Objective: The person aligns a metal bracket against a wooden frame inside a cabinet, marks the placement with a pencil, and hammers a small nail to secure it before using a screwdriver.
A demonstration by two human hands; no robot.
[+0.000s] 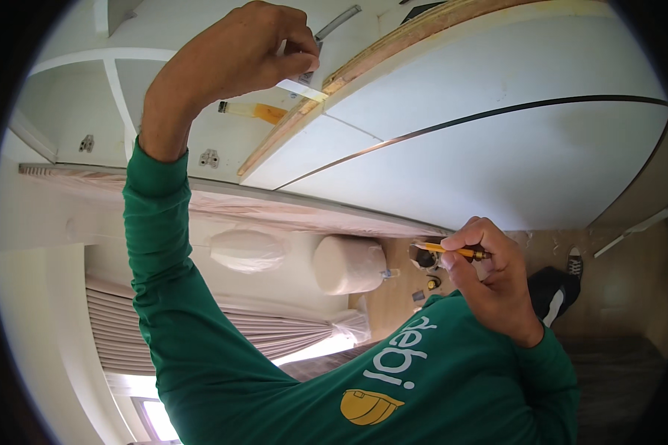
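My left hand (263, 48) is raised at the upper left, thumb and fingers pinched together. What they hold is hidden; a small grey patterned piece shows just below the fingertips. A flat white strip (302, 90) runs from under this hand to the raw wooden edge (293, 127) of a white panel (453, 81). Close by lies a tool with a yellow-orange end (263, 112). My right hand (493, 278), lower and nearer my chest, grips a yellow pencil (453, 251) between thumb and fingers, its tip toward the left.
Metal hinge plates (209, 158) are fixed inside the white cabinet (70, 111). A grey tube (338, 22) lies beyond my left hand. Below, plastic-wrapped furniture (345, 265) and small items stand on the wood floor. A shoe (574, 263) shows at right, pleated curtains (193, 326) at lower left.
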